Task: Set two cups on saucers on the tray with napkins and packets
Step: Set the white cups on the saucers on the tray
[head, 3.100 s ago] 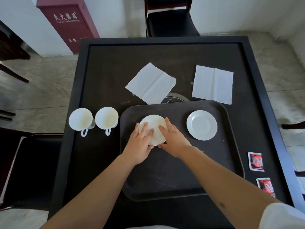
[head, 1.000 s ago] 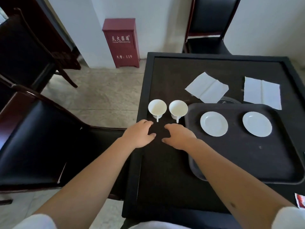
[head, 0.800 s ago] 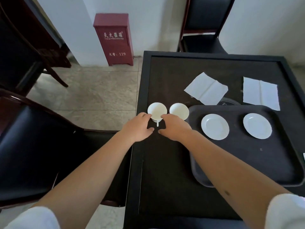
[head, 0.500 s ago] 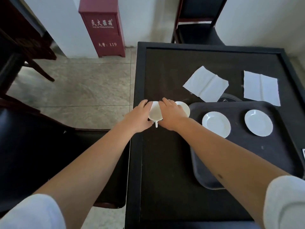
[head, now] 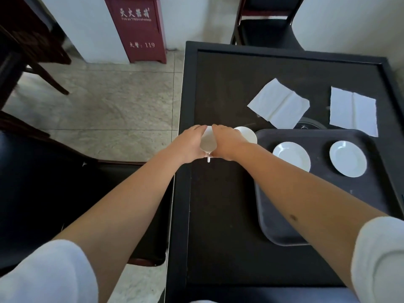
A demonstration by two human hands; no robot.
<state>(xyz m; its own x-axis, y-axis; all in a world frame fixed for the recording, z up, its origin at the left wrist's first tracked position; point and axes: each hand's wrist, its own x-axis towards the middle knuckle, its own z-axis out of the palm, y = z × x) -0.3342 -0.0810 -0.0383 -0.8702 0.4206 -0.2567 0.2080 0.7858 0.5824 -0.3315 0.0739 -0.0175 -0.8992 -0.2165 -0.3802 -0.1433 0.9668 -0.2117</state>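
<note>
- The white cup (head: 207,143) sits between my two hands at the table's left edge, just left of the tray (head: 323,215); I cannot tell whether its base touches the tabletop.
- My left hand (head: 189,145) cups its left side, fingers curled round the wall, fingertips reaching the far rim.
- My right hand (head: 227,142) does the same on the right side, fingers wrapped over the rim, so both hands hold this one cup.
- The cup's mouth faces up and tips slightly toward me; its handle (head: 208,159) points straight back at me, poking out below the two palms.
- The second cup (head: 248,134) stands just beside my right hand, partly hidden behind it, mouth up, close to the tray's left rim.
- On the dark tray I see two white saucers side by side: the near saucer (head: 291,156) just beyond my right forearm and the far saucer (head: 347,158) to its right.
- Beyond the tray, two white napkins lie flat on the black table (head: 218,215): the left napkin (head: 278,102) turned diagonally, the right napkin (head: 353,110) nearly square to the table edge.
- A red cabinet (head: 137,27) stands on the floor past the table's left corner.
</note>
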